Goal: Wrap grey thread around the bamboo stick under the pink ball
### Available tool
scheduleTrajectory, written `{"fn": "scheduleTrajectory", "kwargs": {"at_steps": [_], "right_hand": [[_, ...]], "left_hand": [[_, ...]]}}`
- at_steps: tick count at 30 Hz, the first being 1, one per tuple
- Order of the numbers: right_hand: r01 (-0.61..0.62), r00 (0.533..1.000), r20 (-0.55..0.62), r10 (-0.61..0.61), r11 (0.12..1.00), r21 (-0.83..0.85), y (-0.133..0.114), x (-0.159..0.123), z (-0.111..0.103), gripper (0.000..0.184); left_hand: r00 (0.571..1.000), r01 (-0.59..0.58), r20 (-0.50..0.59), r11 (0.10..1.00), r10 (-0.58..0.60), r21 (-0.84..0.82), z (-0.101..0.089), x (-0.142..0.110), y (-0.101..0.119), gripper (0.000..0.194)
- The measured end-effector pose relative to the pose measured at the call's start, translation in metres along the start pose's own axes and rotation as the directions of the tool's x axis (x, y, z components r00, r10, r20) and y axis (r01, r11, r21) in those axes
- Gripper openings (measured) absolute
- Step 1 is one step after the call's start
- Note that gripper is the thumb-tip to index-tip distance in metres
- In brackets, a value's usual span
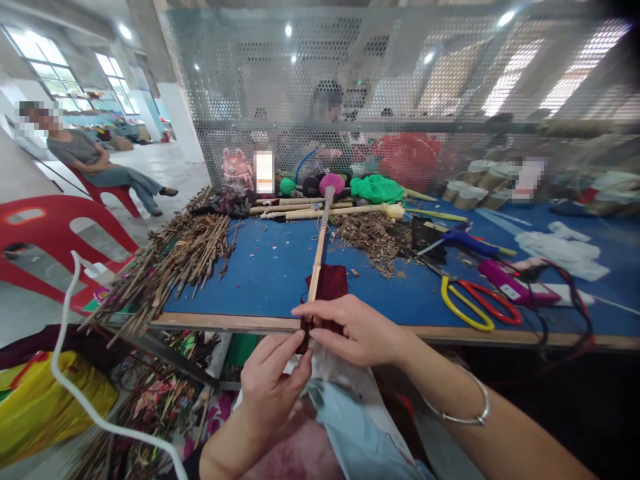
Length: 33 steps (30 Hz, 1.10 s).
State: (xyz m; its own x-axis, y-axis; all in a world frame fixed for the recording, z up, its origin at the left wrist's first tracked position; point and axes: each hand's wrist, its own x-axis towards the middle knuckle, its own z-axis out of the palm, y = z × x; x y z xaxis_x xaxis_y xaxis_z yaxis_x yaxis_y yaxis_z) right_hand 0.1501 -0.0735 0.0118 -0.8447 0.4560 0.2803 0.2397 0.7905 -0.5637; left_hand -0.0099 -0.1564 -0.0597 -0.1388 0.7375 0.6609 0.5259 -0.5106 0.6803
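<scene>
The left hand (276,379) has its finger and thumb closed on a bit of dark red cloth (329,281), just in front of the table's near edge. The right hand (356,328) reaches over the cloth and the near end of a long stick (321,257). Its finger and thumb are a little apart, and I cannot tell if they pinch anything. It has a shiny bracelet (467,420) on its wrist.

The stick points away from the hands, over the blue table (270,267). Part of the red cloth lies flat on the table under it. At the far end is a pink round pad (332,185) (it looks a bit like a lollipop).

A green cloth (377,189) is just right of the pad. A heap of brown bits (370,240) lies right of the stick. Farther right are scissors (467,303) with one yellow and one red handle. Many thin twigs (187,257) lie in a pile at the left.
</scene>
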Motion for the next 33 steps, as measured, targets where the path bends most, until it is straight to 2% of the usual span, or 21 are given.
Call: {"fn": "scheduleTrajectory", "kwargs": {"at_steps": [4, 6, 8, 11, 15, 17, 20, 23, 26, 30, 33], "right_hand": [[-0.089, 0.994, -0.066, 0.091, 0.995, 0.037, -0.001, 0.005, -0.001, 0.025], [-0.079, 0.990, -0.124, 0.074, 0.996, -0.038, 0.002, 0.006, -0.002, 0.021], [-0.060, 0.987, -0.160, 0.028, 0.978, -0.199, 0.009, 0.008, -0.005, 0.029], [-0.051, 0.996, -0.082, 0.020, 0.918, -0.394, 0.024, 0.018, -0.011, 0.046], [0.045, 0.993, 0.116, 0.005, 0.905, -0.423, 0.046, 0.033, -0.014, 0.039], [0.076, 0.991, 0.134, -0.025, 0.917, -0.392, 0.053, 0.039, -0.013, 0.037], [0.072, 0.996, 0.072, -0.050, 0.941, -0.330, 0.053, 0.048, -0.012, 0.046], [0.122, 0.992, 0.027, -0.119, 0.970, -0.210, 0.038, 0.058, -0.008, 0.056], [0.178, 0.983, 0.056, -0.175, 0.983, -0.044, 0.024, 0.068, -0.002, 0.060], [0.107, 0.986, 0.122, -0.116, 0.991, 0.076, 0.023, 0.072, 0.005, 0.069], [0.080, 0.989, 0.120, -0.091, 0.992, 0.095, 0.028, 0.067, 0.005, 0.074]], "left_hand": [[0.979, 0.195, -0.044, 0.978, -0.198, -0.067, 0.000, 0.004, 0.005, 0.026], [0.974, 0.218, -0.053, 0.974, -0.221, -0.057, 0.000, 0.005, 0.005, 0.024], [0.982, 0.187, -0.037, 0.982, -0.187, -0.018, 0.000, 0.003, 0.002, 0.023], [0.992, 0.129, 0.007, 0.991, -0.129, 0.026, -0.001, -0.005, -0.006, 0.026], [0.992, 0.108, 0.063, 0.992, -0.112, 0.066, -0.007, -0.010, -0.021, 0.030], [0.992, 0.120, 0.031, 0.988, -0.123, 0.092, -0.013, -0.005, -0.026, 0.028], [0.976, 0.219, -0.018, 0.971, -0.218, 0.097, -0.023, 0.008, -0.027, 0.024], [0.927, 0.373, -0.048, 0.928, -0.372, 0.017, -0.029, 0.017, -0.022, 0.022], [0.857, 0.504, -0.054, 0.855, -0.513, -0.121, -0.028, 0.018, -0.017, 0.022], [0.756, 0.625, 0.017, 0.713, -0.655, -0.317, -0.022, 0.016, -0.016, 0.028], [0.693, 0.669, 0.013, 0.636, -0.721, -0.385, -0.021, 0.017, -0.016, 0.039]]}}
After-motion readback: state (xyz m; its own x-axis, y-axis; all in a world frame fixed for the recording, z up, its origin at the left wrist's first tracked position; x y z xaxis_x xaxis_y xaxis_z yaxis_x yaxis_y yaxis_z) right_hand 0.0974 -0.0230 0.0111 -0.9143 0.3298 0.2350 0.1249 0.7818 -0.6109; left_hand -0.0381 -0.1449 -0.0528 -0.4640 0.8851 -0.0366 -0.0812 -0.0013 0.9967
